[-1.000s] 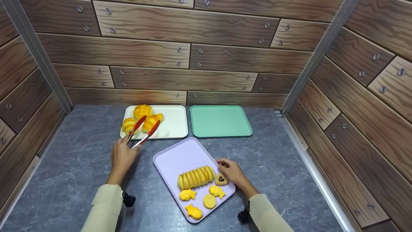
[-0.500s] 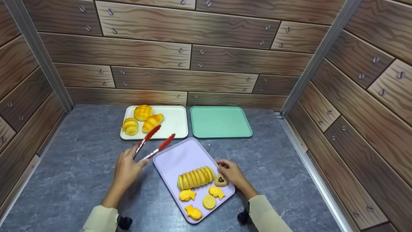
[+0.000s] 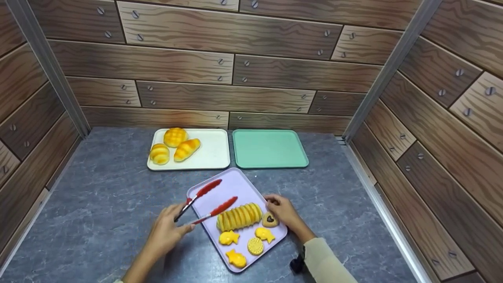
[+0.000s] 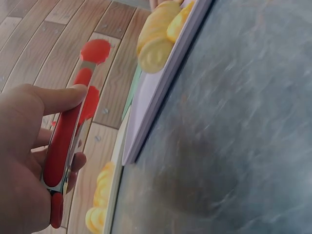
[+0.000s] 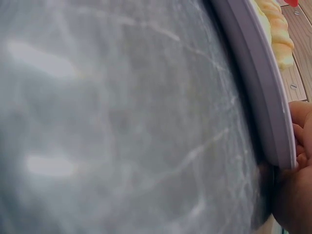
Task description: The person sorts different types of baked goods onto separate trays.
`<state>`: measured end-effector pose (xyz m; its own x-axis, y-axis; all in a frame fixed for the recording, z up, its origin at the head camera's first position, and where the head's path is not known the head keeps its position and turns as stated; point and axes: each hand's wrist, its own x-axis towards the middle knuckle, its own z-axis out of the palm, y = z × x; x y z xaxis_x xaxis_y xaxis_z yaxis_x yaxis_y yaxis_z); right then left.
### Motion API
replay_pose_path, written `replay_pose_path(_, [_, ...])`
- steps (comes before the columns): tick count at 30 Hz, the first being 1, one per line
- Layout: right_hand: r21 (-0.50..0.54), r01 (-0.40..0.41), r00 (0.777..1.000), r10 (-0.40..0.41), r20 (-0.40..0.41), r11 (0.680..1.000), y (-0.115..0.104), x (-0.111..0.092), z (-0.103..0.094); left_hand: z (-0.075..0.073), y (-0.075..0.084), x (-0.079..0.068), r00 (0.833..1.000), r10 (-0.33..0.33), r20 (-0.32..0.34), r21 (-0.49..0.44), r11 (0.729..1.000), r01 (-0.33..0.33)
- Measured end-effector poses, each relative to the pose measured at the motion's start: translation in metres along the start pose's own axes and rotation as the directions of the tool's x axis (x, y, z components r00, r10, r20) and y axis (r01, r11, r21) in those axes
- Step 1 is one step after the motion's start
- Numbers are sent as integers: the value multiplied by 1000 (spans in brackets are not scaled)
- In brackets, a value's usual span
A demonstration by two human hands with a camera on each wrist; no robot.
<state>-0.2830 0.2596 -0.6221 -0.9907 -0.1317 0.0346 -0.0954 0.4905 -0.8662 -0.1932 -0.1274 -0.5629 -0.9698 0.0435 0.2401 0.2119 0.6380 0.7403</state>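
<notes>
My left hand (image 3: 167, 230) grips red-tipped tongs (image 3: 204, 210), their arms spread apart and nothing between them. The tips hang over the upper left of the purple tray (image 3: 232, 181), one beside the long ridged bread roll (image 3: 239, 217). In the left wrist view, thumb and fingers hold the tongs' red handle (image 4: 63, 146). At the tray's right edge, my right hand (image 3: 283, 212) holds the rim with curled fingers. Close to it lies a cookie with a dark heart (image 3: 270, 220). Several yellow pieces sit lower on the tray, including fish shapes (image 3: 236, 258) and a round biscuit (image 3: 255, 246).
Behind, a white tray (image 3: 212, 151) carries a round bun (image 3: 175, 137), a small striped roll (image 3: 159, 154) and a croissant-like bread (image 3: 187, 149). Right of it stands a bare green tray (image 3: 271, 149). Wood-patterned walls (image 3: 235, 67) enclose the grey tabletop (image 3: 334, 196).
The left hand has drawn the tongs away from the bread on the white tray, moving right and nearer, over the purple tray. My right hand has stayed at the purple tray's edge.
</notes>
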Motion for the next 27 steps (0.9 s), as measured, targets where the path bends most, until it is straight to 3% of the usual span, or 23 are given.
replay_pose_path(8, [-3,19,1000,-19,8,1000,0,-1,0,10,5,-14,995,49,91,22,998,-51])
replay_pose_path(15, [45,11,1000,-11,6,999,0,0,1,19,8,-15,983,36,178,100,994,-55])
replay_pose_path(27, [23,-3,1000,3,18,1000,0,0,1,24,2,-10,974,48,222,128,989,-78])
